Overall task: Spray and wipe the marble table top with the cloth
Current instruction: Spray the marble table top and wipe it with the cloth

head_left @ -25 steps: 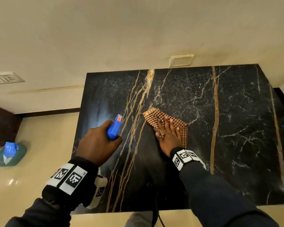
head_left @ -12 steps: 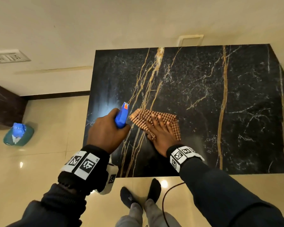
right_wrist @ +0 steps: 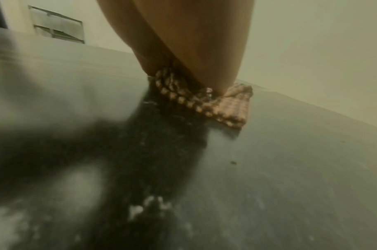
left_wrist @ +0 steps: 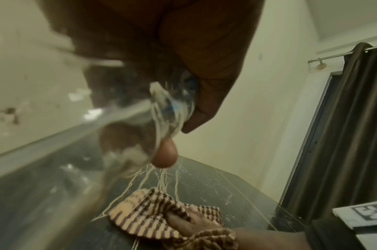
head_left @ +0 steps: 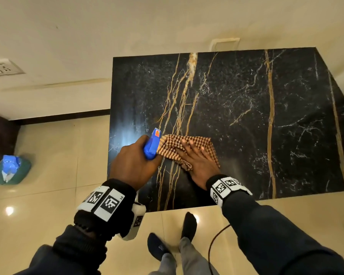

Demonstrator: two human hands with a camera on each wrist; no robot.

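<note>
A black marble table top (head_left: 246, 120) with gold and white veins fills the head view. On its near left part lies a brown checked cloth (head_left: 189, 143). My right hand (head_left: 199, 161) presses flat on the cloth with straight fingers. My left hand (head_left: 135, 163) grips a spray bottle with a blue trigger head (head_left: 152, 144), just left of the cloth; its nozzle points away from me. In the left wrist view the clear spray bottle (left_wrist: 166, 108) is blurred inside my fingers, above the cloth (left_wrist: 146, 214). The right wrist view shows the cloth (right_wrist: 223, 104) bunched under my palm.
A cream tiled floor (head_left: 48, 155) lies left of the table, with a green and blue object (head_left: 9, 171) on it. My feet (head_left: 167, 241) and a dark cable (head_left: 216, 239) are at the near table edge. Dark curtains (left_wrist: 343, 135) hang at the right.
My right hand has slid the cloth leftward and nearer, until it meets the spray bottle's head. The head view has pulled back, so my feet now show.
</note>
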